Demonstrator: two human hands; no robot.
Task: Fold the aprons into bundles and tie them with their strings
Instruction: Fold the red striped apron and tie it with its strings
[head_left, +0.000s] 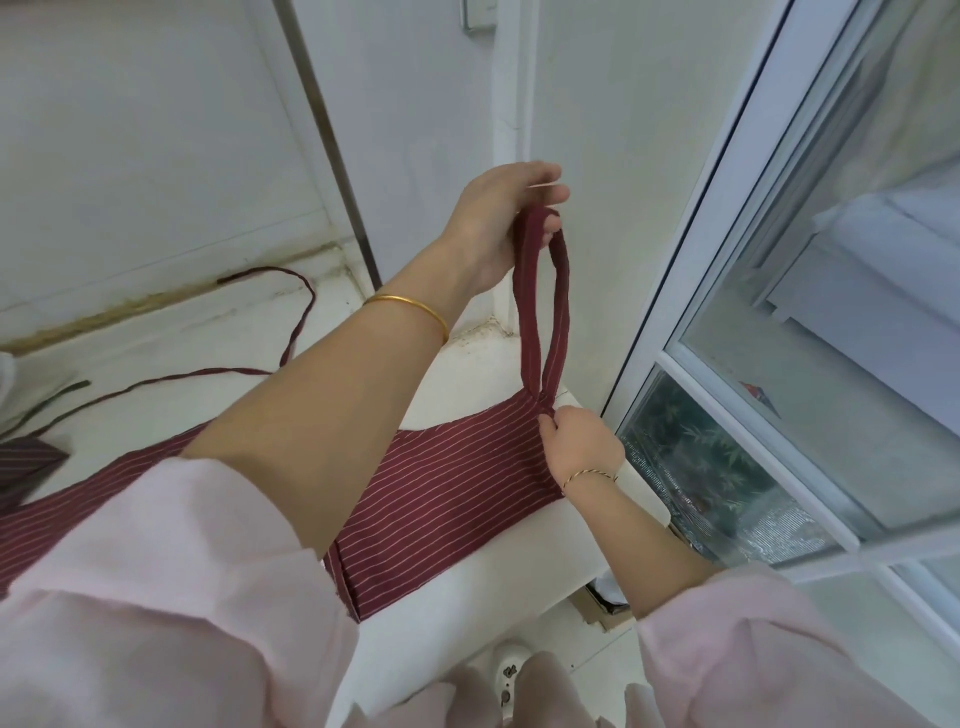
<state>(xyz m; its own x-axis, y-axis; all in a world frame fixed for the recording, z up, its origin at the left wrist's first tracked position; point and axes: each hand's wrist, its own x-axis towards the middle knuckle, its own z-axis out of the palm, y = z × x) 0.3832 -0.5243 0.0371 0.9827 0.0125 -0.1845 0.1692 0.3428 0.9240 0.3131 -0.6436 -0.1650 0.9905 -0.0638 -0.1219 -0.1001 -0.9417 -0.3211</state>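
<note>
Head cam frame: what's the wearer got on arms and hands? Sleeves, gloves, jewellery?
No gloves: the left hand and right hand are bare. The left sleeve and right sleeve are pale pink, loose, and pushed up toward the elbows. A plain gold bangle circles the left wrist. A thin twisted bracelet, gold with a dark strand, circles the right. No watch visible.

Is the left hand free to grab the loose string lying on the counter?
Likely not yet: the left hand holds the neck loop up; the string lies unobstructed on the counter.
</note>
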